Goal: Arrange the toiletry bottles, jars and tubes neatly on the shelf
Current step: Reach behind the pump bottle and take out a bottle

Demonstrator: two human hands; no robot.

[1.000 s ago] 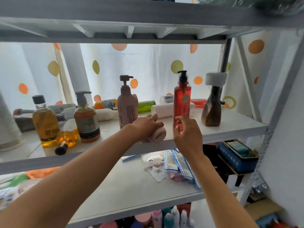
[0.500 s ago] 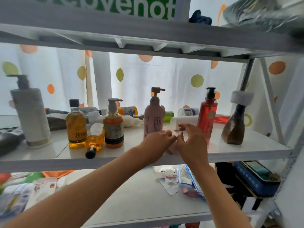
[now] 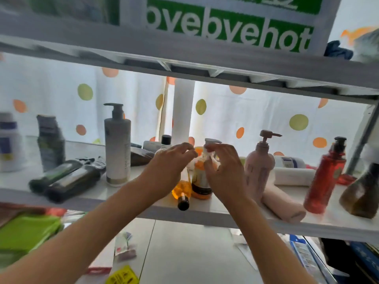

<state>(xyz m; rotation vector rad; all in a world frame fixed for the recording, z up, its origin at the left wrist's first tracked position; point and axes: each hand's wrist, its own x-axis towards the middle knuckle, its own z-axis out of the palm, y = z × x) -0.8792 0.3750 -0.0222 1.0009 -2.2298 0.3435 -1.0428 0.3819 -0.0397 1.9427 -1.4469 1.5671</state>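
So your right hand (image 3: 222, 171) pinches the orange pump bottle (image 3: 202, 181) mid-shelf (image 3: 225, 214) to steady it; left hand (image 3: 172, 169) hovers curled, grip unclear.

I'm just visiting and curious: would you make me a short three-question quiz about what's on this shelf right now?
1. True or false: the pink tube near the shelf's front edge stands upright.
2. Which stands farthest to the right?
A. pink pump bottle
B. tall white pump bottle
C. red pump bottle
3. Fill in: the small amber bottle lying on its side points its ____ cap toward the front edge.

Key:
1. False, it lies on its side.
2. C
3. Black
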